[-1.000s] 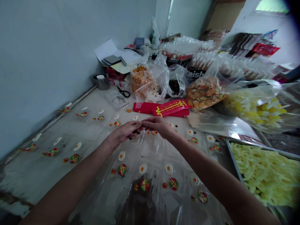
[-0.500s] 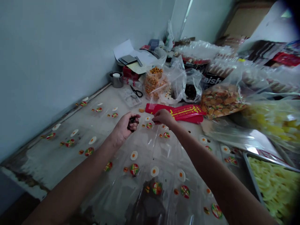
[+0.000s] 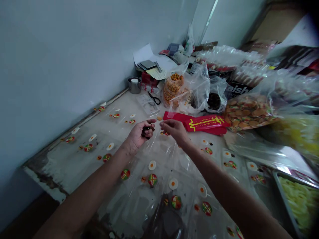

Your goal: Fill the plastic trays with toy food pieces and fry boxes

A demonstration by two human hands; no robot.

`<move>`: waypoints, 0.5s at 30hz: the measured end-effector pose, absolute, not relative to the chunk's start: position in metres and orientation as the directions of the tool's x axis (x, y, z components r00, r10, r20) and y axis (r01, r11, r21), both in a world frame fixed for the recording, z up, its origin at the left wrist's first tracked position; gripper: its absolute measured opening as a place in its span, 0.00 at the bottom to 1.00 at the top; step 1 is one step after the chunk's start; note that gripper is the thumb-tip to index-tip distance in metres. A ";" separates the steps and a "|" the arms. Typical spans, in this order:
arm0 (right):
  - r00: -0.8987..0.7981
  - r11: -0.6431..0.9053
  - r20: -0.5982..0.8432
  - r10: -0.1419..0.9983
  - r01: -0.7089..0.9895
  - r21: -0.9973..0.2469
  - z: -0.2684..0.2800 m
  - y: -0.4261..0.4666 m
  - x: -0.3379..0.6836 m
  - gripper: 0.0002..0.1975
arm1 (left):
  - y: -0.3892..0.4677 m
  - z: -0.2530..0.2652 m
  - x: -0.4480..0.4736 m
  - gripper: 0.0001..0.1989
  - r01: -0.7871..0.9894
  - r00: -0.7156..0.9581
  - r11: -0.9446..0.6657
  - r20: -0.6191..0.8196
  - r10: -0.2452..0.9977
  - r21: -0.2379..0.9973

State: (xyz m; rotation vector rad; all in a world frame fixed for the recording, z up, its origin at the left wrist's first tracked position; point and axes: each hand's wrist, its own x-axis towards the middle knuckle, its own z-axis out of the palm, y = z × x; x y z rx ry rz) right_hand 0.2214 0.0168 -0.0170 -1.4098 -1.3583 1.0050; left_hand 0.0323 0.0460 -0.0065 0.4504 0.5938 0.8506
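Note:
My left hand (image 3: 141, 133) is closed around a small clump of dark brown pieces (image 3: 147, 130), which show between its fingers. Just to its right, my right hand (image 3: 176, 131) has thumb and fingers drawn together; whatever they may hold is too small or hidden to make out. Both hands hover over clear plastic bags (image 3: 139, 202) laid flat in rows. On these bags sit small fried-egg-shaped pieces (image 3: 173, 183), round red-and-green pizza-like pieces (image 3: 176, 201) and tiny burger-like pieces (image 3: 196, 207). Behind my right hand lies a red packet (image 3: 201, 123) with yellow print.
Behind stand a bag of orange snacks (image 3: 174, 91), a bag of dark pieces (image 3: 214, 99) and a bag of orange-brown discs (image 3: 249, 111). Scissors (image 3: 155, 99) and a metal cup (image 3: 134, 86) are near the wall. A metal tray (image 3: 286, 199) of pale yellow pieces sits at right.
The view has swung left, so the table and bags appear shifted to the right. My right hand's fingers have moved slightly closer to my left hand, which still grips the dark pieces.

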 end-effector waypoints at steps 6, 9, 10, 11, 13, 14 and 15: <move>0.141 0.104 0.095 0.985 -0.055 -0.993 -0.020 -0.012 0.163 0.14 | 0.029 -0.006 0.043 0.15 -0.647 0.387 0.549 -0.391 0.835 0.529; 0.186 0.092 0.095 0.978 0.026 -0.995 -0.024 0.000 0.169 0.13 | 0.028 0.001 0.034 0.11 -0.633 0.359 0.584 -0.476 0.803 0.508; 0.186 0.074 0.086 0.979 0.066 -0.995 -0.024 0.008 0.175 0.14 | 0.032 0.004 0.027 0.08 -0.641 0.339 0.581 -0.494 0.801 0.502; 0.185 0.058 0.077 0.980 0.107 -0.993 -0.023 0.016 0.182 0.14 | 0.038 0.007 0.018 0.06 -0.660 0.310 0.565 -0.505 0.805 0.495; 0.162 0.032 0.065 0.985 0.198 -0.980 -0.021 0.035 0.193 0.14 | 0.052 0.013 -0.003 0.08 -0.716 0.238 0.507 -0.516 0.823 0.480; 0.139 0.021 0.059 0.989 0.261 -0.965 -0.021 0.044 0.195 0.13 | 0.060 0.015 -0.013 0.11 -0.742 0.203 0.477 -0.520 0.830 0.471; 0.113 0.010 0.051 0.992 0.336 -0.942 -0.020 0.053 0.196 0.11 | 0.066 0.017 -0.022 0.13 -0.765 0.176 0.449 -0.521 0.836 0.463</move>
